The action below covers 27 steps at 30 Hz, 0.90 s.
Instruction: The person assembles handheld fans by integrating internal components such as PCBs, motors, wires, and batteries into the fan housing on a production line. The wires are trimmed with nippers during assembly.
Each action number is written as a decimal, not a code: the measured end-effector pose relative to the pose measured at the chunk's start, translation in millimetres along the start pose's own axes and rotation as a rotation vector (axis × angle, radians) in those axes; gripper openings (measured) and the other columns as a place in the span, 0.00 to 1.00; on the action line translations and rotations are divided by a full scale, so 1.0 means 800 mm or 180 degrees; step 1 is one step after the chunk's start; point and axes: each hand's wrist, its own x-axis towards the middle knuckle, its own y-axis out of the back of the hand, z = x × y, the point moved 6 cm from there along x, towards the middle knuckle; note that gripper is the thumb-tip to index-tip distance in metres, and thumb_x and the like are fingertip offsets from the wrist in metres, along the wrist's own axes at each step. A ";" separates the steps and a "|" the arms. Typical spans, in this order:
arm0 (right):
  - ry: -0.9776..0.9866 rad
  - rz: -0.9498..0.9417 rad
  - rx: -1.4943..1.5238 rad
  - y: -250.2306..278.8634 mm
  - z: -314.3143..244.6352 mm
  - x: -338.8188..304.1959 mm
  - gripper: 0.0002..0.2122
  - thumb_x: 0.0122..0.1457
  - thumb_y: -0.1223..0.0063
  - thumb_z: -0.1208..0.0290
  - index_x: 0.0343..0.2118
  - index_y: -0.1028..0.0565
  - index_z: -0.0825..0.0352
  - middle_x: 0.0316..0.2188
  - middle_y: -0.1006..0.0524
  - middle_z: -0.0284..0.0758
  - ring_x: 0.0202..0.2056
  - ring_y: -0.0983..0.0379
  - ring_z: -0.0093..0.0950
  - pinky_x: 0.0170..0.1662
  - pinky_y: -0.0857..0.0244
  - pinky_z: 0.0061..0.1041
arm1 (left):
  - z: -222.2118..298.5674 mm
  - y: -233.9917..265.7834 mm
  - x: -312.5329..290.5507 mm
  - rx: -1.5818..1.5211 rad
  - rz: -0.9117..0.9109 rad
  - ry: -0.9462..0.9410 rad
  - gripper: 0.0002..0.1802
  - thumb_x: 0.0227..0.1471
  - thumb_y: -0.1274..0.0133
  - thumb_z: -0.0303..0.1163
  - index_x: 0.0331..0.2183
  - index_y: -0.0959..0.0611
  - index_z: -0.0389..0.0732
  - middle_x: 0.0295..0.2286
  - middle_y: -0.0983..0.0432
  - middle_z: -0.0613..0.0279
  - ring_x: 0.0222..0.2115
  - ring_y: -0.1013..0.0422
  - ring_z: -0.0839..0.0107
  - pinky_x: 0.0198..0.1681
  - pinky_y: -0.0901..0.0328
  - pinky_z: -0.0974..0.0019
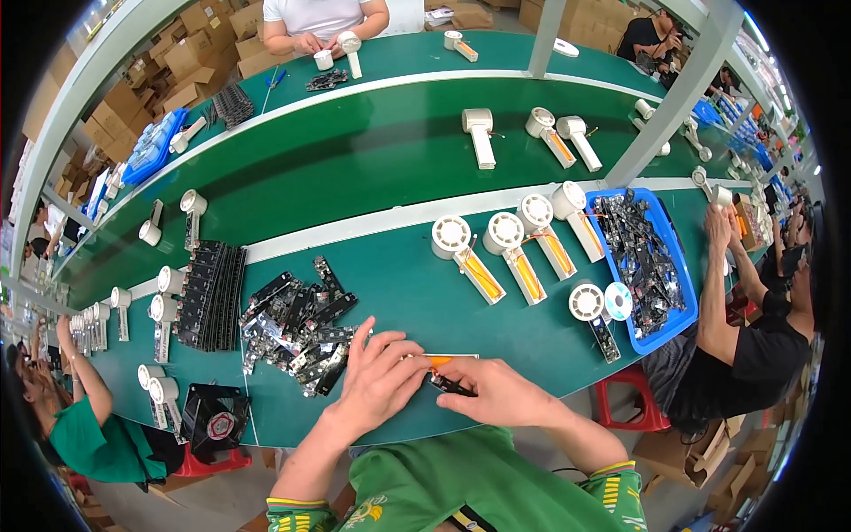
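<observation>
At the table's near edge, a white handheld fan body (466, 357) with an orange strip in its handle lies between my hands. My left hand (379, 377) closes over the left part of it, fingers bent, and hides whatever is under the palm. In my right hand (501, 392) a small black circuit board (452, 386) is pinched between thumb and fingers, just on the near side of the handle. A loose pile of black circuit boards (301, 324) lies left of my left hand. Beyond my hands, several white fans (451, 234) with orange-filled handles stand in a row.
A blue tray (688, 285) of black boards sits to the right, beside a fan with a bare board (605, 340). Stacked black strips (213, 297) and a black fan unit (215, 418) are at left. A green conveyor (355, 133) runs behind; co-workers sit around.
</observation>
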 end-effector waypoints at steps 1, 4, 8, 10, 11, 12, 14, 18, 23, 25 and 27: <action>0.0561 0.0157 -0.0347 0.001 -0.007 -0.001 0.16 0.68 0.40 0.73 0.53 0.23 0.77 0.40 0.16 0.50 0.38 0.17 0.44 0.43 0.23 0.38 | 0.002 0.003 0.003 0.0028 -0.0052 -0.0031 0.13 0.49 0.30 0.28 0.39 0.12 0.48 0.42 0.19 0.68 0.53 0.27 0.60 0.71 0.47 0.38; 0.1039 0.0385 -0.0865 0.005 -0.012 -0.001 0.14 0.68 0.41 0.73 0.52 0.21 0.76 0.41 0.16 0.50 0.39 0.16 0.44 0.44 0.23 0.37 | 0.003 0.008 0.010 0.0054 -0.0204 -0.0070 0.11 0.51 0.31 0.28 0.38 0.13 0.46 0.44 0.21 0.64 0.53 0.28 0.58 0.70 0.45 0.39; 0.0797 0.0513 -0.0353 0.008 -0.002 0.015 0.11 0.69 0.39 0.71 0.48 0.17 0.73 0.38 0.15 0.40 0.35 0.18 0.27 0.39 0.25 0.29 | 0.000 0.005 0.012 -0.0105 -0.0510 -0.0224 0.13 0.53 0.33 0.28 0.42 0.15 0.43 0.47 0.23 0.60 0.55 0.29 0.56 0.69 0.43 0.39; 0.0496 0.0384 -0.0023 0.006 0.009 0.027 0.10 0.70 0.39 0.71 0.47 0.17 0.73 0.36 0.15 0.37 0.33 0.20 0.24 0.37 0.25 0.27 | -0.008 -0.001 0.007 -0.0318 -0.0557 -0.0051 0.17 0.53 0.33 0.28 0.45 0.17 0.41 0.47 0.23 0.59 0.56 0.29 0.55 0.70 0.43 0.38; 0.0183 0.0260 0.0299 0.004 0.017 0.033 0.10 0.70 0.38 0.71 0.47 0.17 0.73 0.34 0.16 0.34 0.31 0.22 0.20 0.35 0.26 0.26 | -0.013 -0.003 0.005 -0.0543 -0.0602 0.0118 0.21 0.53 0.34 0.28 0.48 0.20 0.40 0.48 0.23 0.58 0.56 0.29 0.54 0.70 0.43 0.38; 0.0184 0.0254 0.0307 0.004 0.016 0.035 0.10 0.70 0.38 0.71 0.47 0.17 0.73 0.34 0.16 0.34 0.31 0.22 0.20 0.35 0.26 0.26 | -0.013 -0.001 0.005 -0.0538 -0.0608 0.0124 0.21 0.53 0.34 0.28 0.48 0.20 0.40 0.48 0.23 0.58 0.56 0.29 0.54 0.70 0.43 0.38; -0.0054 0.0273 0.0473 0.003 0.019 0.040 0.09 0.70 0.38 0.71 0.45 0.17 0.73 0.33 0.17 0.30 0.29 0.25 0.15 0.32 0.27 0.23 | -0.013 0.004 0.007 -0.0715 -0.0597 0.0242 0.28 0.51 0.33 0.29 0.53 0.23 0.39 0.47 0.23 0.56 0.57 0.30 0.52 0.70 0.44 0.37; -0.0121 0.0363 0.0704 0.002 0.023 0.044 0.09 0.70 0.38 0.71 0.44 0.18 0.73 0.32 0.16 0.31 0.29 0.24 0.16 0.31 0.28 0.22 | -0.014 0.000 0.005 -0.0805 -0.0759 0.0181 0.32 0.50 0.30 0.31 0.55 0.23 0.40 0.52 0.22 0.55 0.60 0.31 0.50 0.72 0.47 0.36; -0.0193 0.0441 0.0422 -0.002 0.022 0.045 0.09 0.71 0.39 0.70 0.46 0.18 0.72 0.33 0.16 0.33 0.29 0.24 0.17 0.32 0.27 0.22 | -0.018 -0.003 -0.002 -0.0589 -0.0501 -0.0055 0.32 0.50 0.27 0.32 0.54 0.22 0.39 0.53 0.21 0.54 0.60 0.30 0.51 0.71 0.44 0.38; 0.0033 0.0427 0.0159 0.001 0.024 0.043 0.10 0.71 0.40 0.70 0.47 0.18 0.72 0.33 0.16 0.33 0.30 0.23 0.18 0.33 0.26 0.23 | -0.017 -0.001 0.000 -0.0644 -0.0479 -0.0041 0.30 0.52 0.27 0.33 0.53 0.21 0.39 0.52 0.21 0.54 0.59 0.29 0.52 0.70 0.42 0.39; 0.0264 0.0404 -0.0101 -0.001 0.025 0.042 0.10 0.71 0.40 0.70 0.48 0.18 0.72 0.34 0.15 0.34 0.30 0.22 0.19 0.35 0.26 0.24 | -0.016 0.001 0.002 -0.0691 -0.0457 -0.0022 0.27 0.54 0.28 0.34 0.52 0.21 0.38 0.52 0.21 0.55 0.58 0.28 0.53 0.69 0.40 0.40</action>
